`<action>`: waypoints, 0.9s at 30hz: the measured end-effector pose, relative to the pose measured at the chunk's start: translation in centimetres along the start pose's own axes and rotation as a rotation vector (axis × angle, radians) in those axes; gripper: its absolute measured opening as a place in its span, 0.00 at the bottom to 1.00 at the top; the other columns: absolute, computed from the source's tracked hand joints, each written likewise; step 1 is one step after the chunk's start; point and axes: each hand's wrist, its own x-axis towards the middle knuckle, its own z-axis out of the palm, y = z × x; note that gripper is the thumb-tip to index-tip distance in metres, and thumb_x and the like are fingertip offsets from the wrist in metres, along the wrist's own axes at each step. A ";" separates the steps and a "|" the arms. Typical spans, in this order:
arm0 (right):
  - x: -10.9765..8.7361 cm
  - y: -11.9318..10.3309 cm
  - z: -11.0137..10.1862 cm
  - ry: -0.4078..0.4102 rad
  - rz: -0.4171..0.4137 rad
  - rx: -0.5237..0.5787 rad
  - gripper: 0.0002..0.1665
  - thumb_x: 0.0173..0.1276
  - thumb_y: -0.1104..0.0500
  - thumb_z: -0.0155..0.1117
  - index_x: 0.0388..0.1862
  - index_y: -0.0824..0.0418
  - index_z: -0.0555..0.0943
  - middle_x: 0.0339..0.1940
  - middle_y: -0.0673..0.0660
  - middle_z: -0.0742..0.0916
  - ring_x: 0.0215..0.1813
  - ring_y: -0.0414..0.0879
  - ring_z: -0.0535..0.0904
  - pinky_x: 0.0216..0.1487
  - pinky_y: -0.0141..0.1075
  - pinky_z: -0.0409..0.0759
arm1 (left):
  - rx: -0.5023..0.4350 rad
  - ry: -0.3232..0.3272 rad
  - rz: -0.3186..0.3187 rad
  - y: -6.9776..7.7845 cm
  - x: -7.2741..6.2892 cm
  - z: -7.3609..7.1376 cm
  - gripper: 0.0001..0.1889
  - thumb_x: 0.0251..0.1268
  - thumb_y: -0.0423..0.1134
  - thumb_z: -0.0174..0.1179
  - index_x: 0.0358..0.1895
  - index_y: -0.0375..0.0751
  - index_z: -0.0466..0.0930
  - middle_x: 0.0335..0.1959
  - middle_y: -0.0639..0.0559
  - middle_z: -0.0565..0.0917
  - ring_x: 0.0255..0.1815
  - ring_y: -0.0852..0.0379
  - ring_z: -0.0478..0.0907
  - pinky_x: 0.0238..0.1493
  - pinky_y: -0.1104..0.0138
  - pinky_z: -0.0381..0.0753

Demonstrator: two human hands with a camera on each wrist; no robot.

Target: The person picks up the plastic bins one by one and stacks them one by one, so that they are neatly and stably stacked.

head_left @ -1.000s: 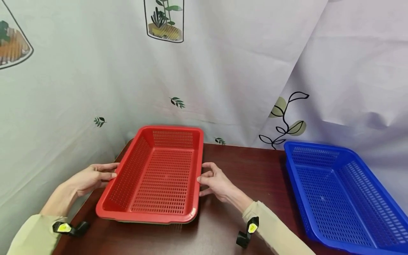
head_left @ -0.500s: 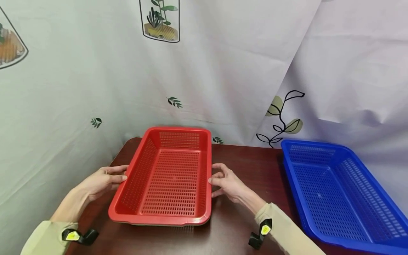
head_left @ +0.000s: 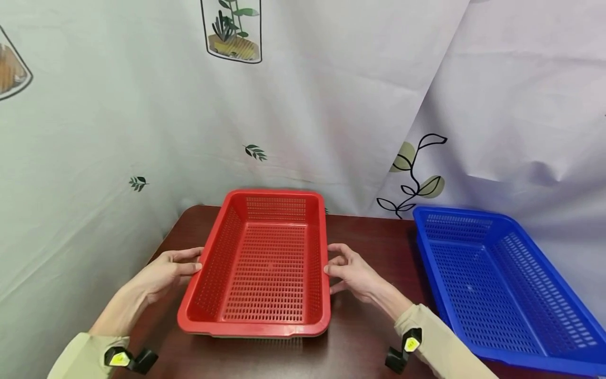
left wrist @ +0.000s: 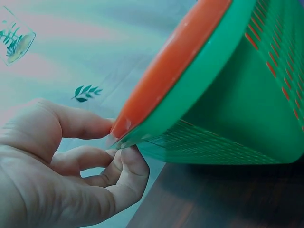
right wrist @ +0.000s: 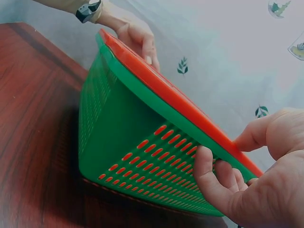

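Observation:
A red perforated plastic basket point(head_left: 270, 330) sits nested inside a green one of like shape, whose rim shows just under the red rim. From the side, the green basket point(right wrist: 126, 123) shows red through its slots. My left hand point(head_left: 165, 273) pinches the stacked rims on the left, thumb on the red rim and curled fingers beneath the green rim point(left wrist: 209, 76). On the opposite side my right hand point(head_left: 355, 273) grips both rims, its thumb on top and fingers bent under the edge. Nothing lies inside the red basket.
A blue perforated basket point(head_left: 483, 295) stands on the right of the dark brown table point(head_left: 374, 242). White printed cloth point(head_left: 322, 105) hangs behind the table and along its left side. A wrist camera point(head_left: 130, 359) is strapped to each sleeve.
Both hands have moved to the right, bringing the nested red and green baskets along away from the table's left edge. Their grip stays the same. The view has turned slightly right.

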 end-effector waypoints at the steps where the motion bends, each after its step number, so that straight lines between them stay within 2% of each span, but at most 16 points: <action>1: -0.1 0.0 -0.2 0.001 0.000 -0.002 0.36 0.64 0.72 0.59 0.69 0.71 0.58 0.36 0.60 0.80 0.36 0.50 0.82 0.30 0.45 0.86 | 0.000 0.002 0.002 0.0 0.1 0.2 0.36 0.73 0.29 0.56 0.74 0.18 0.47 0.54 0.42 0.82 0.46 0.46 0.85 0.49 0.54 0.83; 12: -1.3 -0.4 -2.4 0.025 -0.012 -0.029 0.36 0.63 0.72 0.59 0.69 0.72 0.58 0.34 0.59 0.79 0.35 0.49 0.81 0.28 0.44 0.85 | -0.002 0.043 0.013 0.4 1.2 2.9 0.34 0.72 0.29 0.57 0.74 0.19 0.52 0.54 0.38 0.81 0.45 0.47 0.85 0.48 0.57 0.84; 27: -2.9 -0.9 -5.2 0.059 -0.004 -0.098 0.37 0.63 0.71 0.58 0.70 0.73 0.57 0.35 0.59 0.79 0.35 0.48 0.80 0.29 0.44 0.84 | -0.027 0.049 0.018 0.4 3.2 6.0 0.32 0.71 0.29 0.57 0.73 0.21 0.57 0.54 0.36 0.82 0.44 0.48 0.85 0.48 0.57 0.84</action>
